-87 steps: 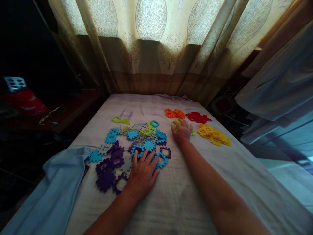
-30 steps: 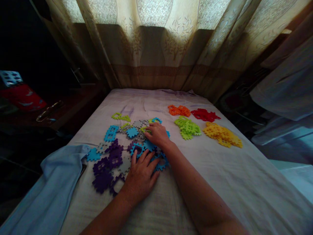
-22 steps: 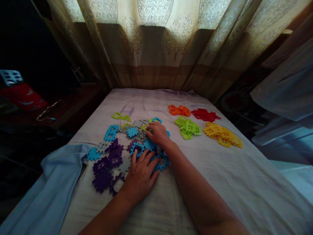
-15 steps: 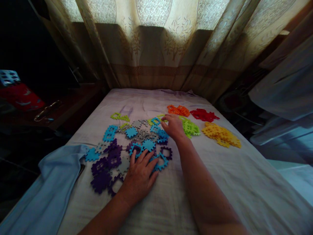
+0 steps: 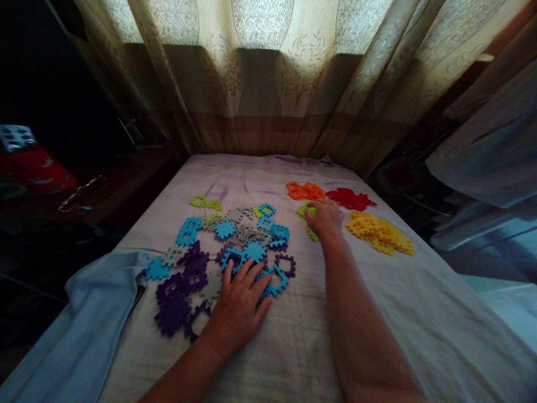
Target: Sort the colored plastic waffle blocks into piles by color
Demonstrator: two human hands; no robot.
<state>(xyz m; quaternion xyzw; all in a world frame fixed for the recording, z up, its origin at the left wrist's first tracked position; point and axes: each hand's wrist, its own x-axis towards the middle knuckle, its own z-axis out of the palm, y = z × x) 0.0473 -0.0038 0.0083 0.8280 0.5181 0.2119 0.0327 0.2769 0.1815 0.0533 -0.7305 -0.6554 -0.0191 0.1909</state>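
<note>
Left hand [image 5: 241,310] on one mixed spread of flat, toothed, plastic-looking pieces [image 5: 254,252]; right hand [image 5: 326,218] over one lime-green pile [image 5: 302,211]

One pale, creased sheet [image 5: 289,347] fills the lower frame, with one light-blue cloth [image 5: 84,327] at lower left. One solid purple square piece [image 5: 172,315] marks the spread's near left edge. Left of centre, the spread's purple, grey, blue and lime-green pieces overlap too much for a sure count. The left hand, palm down with fingers loosely spread, rests on blue pieces along the near side. Well apart from it, right of centre, the right hand bends its fingers over the lime-green pile; whether they grip a piece cannot be told. Just right of it lies one yellow pile of toothed pieces [image 5: 380,232]. Farther off are what look like two lime-green pieces [image 5: 213,205] left of centre, then one red pile [image 5: 350,198] and one orange pile [image 5: 305,191] at right. One patterned beige curtain [image 5: 260,129] hangs across the top.
</note>
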